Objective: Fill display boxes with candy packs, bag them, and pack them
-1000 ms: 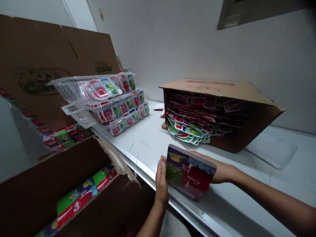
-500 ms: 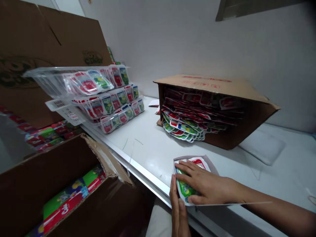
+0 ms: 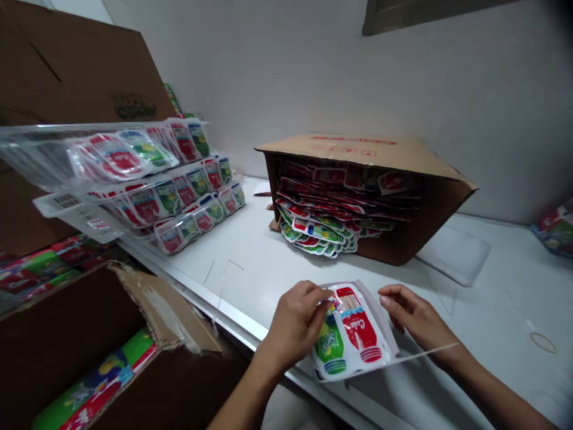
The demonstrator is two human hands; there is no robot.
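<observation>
In the head view, a shallow open box lies near the table's front edge with its flap folded out to the right. Inside it are flat bottle-shaped packets, a green Sprite packet beside a red Cola packet. My left hand is closed in a pinch at the upper left edge of the green packet; the fingertips partly hide what they grip. To the right of the box, my right hand holds nothing, its fingers loosely curled and thumb apart.
Behind stands a cardboard carton on its side, stuffed with stacked packets. Clear trays of packets are piled at left. An open carton with printed boxes stands below the table edge. A rubber band lies right.
My left hand has risen from the box's near left side to pinch at the packets' upper left. My right hand has lifted off the packets and moved right, uncovering the Cola packet. The view has shifted right.
</observation>
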